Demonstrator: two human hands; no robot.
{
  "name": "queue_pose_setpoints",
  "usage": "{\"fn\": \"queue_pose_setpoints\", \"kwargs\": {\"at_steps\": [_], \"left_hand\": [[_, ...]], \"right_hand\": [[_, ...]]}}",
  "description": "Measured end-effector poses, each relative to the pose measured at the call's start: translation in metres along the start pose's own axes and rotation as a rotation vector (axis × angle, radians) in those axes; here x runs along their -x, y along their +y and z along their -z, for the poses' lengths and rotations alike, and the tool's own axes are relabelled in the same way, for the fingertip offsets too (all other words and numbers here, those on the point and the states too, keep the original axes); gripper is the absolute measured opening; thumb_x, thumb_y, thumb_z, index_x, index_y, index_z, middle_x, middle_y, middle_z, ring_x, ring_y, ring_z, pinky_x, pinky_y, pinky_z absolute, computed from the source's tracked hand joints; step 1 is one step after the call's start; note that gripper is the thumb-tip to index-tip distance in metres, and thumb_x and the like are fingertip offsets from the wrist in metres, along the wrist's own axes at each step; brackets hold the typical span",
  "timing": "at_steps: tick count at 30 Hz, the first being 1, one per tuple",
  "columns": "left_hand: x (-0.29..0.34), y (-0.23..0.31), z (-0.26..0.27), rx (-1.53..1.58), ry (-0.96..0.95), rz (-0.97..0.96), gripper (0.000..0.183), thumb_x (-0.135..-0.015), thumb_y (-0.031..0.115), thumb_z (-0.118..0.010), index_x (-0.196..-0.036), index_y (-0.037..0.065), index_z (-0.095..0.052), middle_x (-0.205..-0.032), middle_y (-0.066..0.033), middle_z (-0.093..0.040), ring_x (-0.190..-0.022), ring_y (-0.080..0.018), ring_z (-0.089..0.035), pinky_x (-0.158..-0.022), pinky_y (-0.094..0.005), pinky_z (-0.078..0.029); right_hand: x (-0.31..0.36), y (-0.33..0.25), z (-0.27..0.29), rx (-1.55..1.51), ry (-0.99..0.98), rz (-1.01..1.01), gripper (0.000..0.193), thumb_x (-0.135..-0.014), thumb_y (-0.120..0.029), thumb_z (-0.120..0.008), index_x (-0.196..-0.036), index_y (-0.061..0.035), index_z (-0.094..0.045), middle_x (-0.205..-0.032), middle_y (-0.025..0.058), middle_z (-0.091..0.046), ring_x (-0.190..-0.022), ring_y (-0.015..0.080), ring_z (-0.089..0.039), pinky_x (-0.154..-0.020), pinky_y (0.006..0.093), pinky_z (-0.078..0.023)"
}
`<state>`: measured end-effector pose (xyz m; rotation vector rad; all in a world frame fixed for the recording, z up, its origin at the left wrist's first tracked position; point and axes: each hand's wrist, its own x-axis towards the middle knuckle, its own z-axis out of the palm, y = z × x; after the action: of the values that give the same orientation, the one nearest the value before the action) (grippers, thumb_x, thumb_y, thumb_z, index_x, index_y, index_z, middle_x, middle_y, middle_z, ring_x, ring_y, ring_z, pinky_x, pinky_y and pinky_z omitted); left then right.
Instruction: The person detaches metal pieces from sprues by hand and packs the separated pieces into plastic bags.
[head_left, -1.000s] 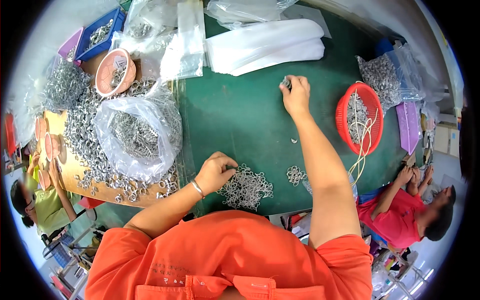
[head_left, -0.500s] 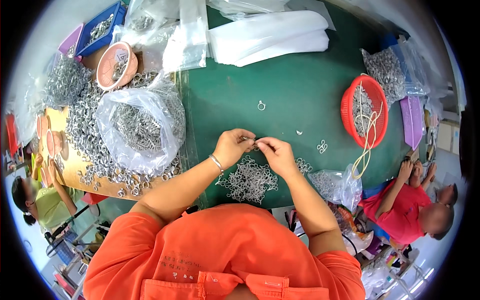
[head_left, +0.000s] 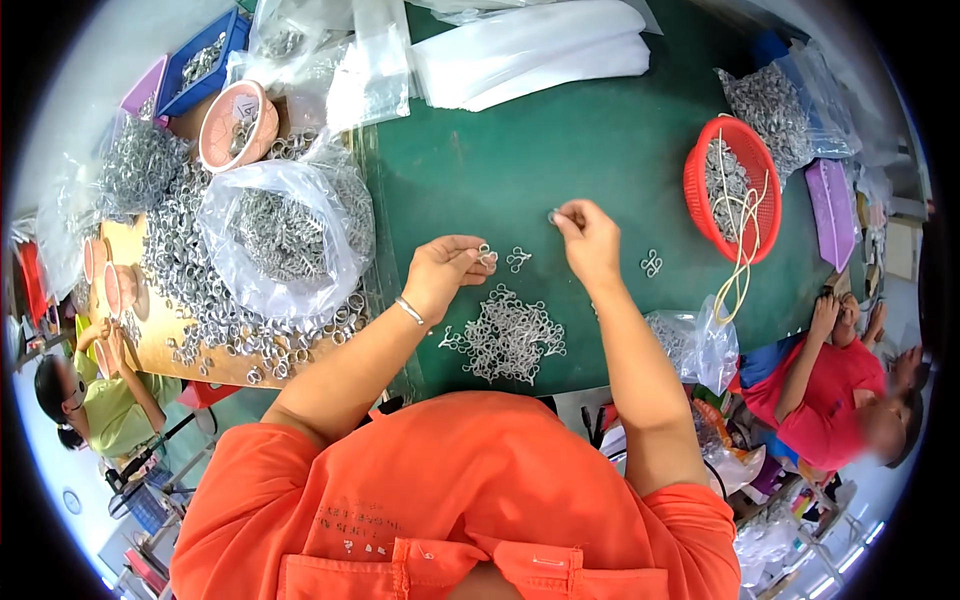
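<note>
My left hand (head_left: 444,276) is pinched around a small metal piece with ring-like loops (head_left: 487,258), held low over the green table. Beside its fingertips, a similar looped metal piece (head_left: 517,260) lies on the tabletop. Farther right and a little higher, my right hand (head_left: 592,243) grips a small metal ring (head_left: 553,215) between thumb and finger; the fingers partly cover it. A heap of small looped metal pieces (head_left: 505,337) sits in front of my body, between my forearms. Past my right wrist lies another looped piece (head_left: 651,263).
Left: a pile of rings (head_left: 185,275), an open plastic bag (head_left: 225,215) of metal parts and a pink bowl (head_left: 262,133). Right: a red basket (head_left: 697,200) with a cord, and a clear bag (head_left: 716,362). White sheets (head_left: 530,55) lie at the back. Co-workers sit at both sides.
My hands have moved apart; the right went up and right and took hold of the ring that lay alone on the table. A looped piece now lies between my hands. The view shifted slightly.
</note>
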<state>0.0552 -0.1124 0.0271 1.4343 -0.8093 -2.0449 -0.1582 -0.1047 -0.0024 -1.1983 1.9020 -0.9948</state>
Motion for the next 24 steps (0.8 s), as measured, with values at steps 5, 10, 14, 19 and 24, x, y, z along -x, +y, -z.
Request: {"fn": "queue_pose_setpoints", "kwargs": {"at_steps": [5,10,14,19,24], "left_hand": [[0.002,-0.015,0.001,-0.818,-0.261,-0.445,0.035,-0.069,0.004,-0.064,-0.104,0.007,-0.059,-0.082,-0.0105,-0.059,-0.074,-0.0267,-0.058,-0.068,-0.0328,-0.048],[-0.018,-0.017,-0.029,-1.095,0.011,-0.803,0.035,-0.065,0.003,-0.068,-0.098,0.004,-0.056,-0.096,-0.013,-0.05,-0.09,-0.032,-0.051,-0.077,-0.0375,-0.045],[-0.024,-0.014,-0.034,-1.131,-0.068,-0.728,0.022,-0.065,0.0,-0.065,-0.081,0.004,-0.052,-0.092,-0.0122,-0.052,-0.088,-0.0326,-0.052,-0.072,-0.0387,-0.045],[-0.006,-0.015,-0.035,-1.08,-0.452,-0.656,0.017,-0.065,0.003,-0.059,-0.081,0.006,-0.054,-0.093,-0.0116,-0.052,-0.086,-0.0286,-0.05,-0.073,-0.038,-0.041],[0.017,-0.027,-0.027,-1.209,-0.6,-0.914,0.074,-0.053,0.038,-0.078,-0.115,0.007,-0.05,-0.12,-0.0121,-0.046,-0.112,-0.0322,-0.042,-0.095,-0.0467,-0.031]], "right_hand": [[0.054,0.01,0.04,-0.34,-0.122,-0.377,0.005,-0.079,0.0,-0.059,-0.083,0.0029,-0.059,-0.074,0.0036,-0.06,-0.062,0.0085,-0.056,-0.054,0.0228,-0.046],[0.086,0.014,0.081,-0.261,0.077,-0.394,0.005,-0.079,0.003,-0.058,-0.083,0.0023,-0.059,-0.076,0.005,-0.06,-0.062,0.0104,-0.057,-0.054,0.0232,-0.046],[0.101,0.023,0.104,0.214,0.169,-0.089,0.007,-0.078,0.003,-0.056,-0.084,0.0015,-0.059,-0.08,0.0074,-0.054,-0.061,0.0144,-0.057,-0.053,0.0252,-0.046],[0.122,0.045,0.085,0.419,0.123,-0.052,0.034,-0.074,-0.008,-0.064,-0.106,-0.0022,-0.054,-0.102,0.0193,-0.048,-0.085,0.037,-0.053,-0.076,0.0404,-0.045],[0.145,0.015,0.069,0.37,-0.408,-0.085,0.092,-0.051,-0.022,-0.083,-0.127,-0.0052,-0.033,-0.114,0.0173,-0.039,-0.099,0.0353,-0.05,-0.08,0.0394,-0.047]]}}
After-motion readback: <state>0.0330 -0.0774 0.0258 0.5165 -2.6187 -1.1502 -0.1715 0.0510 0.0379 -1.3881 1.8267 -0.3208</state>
